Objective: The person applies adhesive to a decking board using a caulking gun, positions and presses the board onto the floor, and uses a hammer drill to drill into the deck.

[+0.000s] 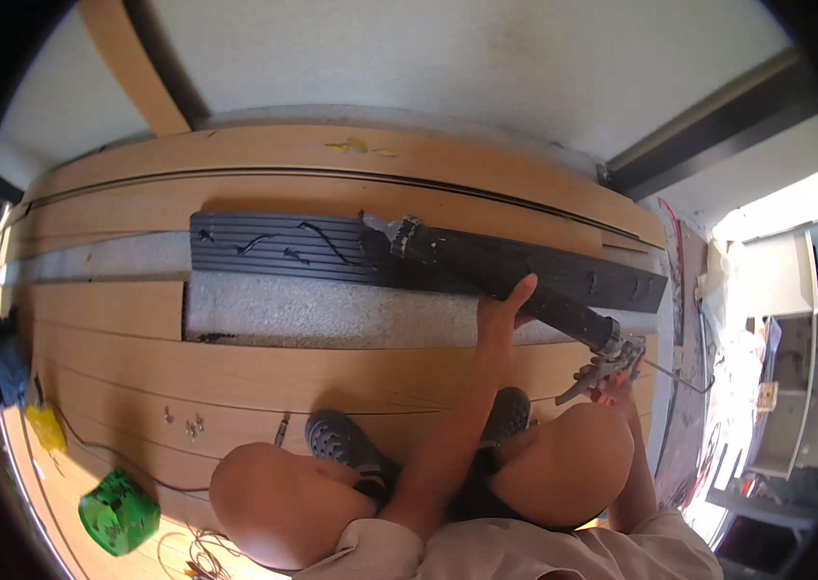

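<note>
A long black caulking gun slants across the middle, its nozzle end toward the upper left. My left hand is wrapped round the barrel from below, thumb on top. Around the grip and trigger at the lower right end closes my right hand, partly hidden by the metal handle. Under the nozzle lies a dark grooved plank with its ribbed face up. Black squiggles of adhesive mark its left part, and smaller dabs sit toward its right end.
Light wood planks cover the floor around a strip of bare grey concrete. Screws, a small dark tool, a green object and a cable lie at left. A dark post stands at upper right.
</note>
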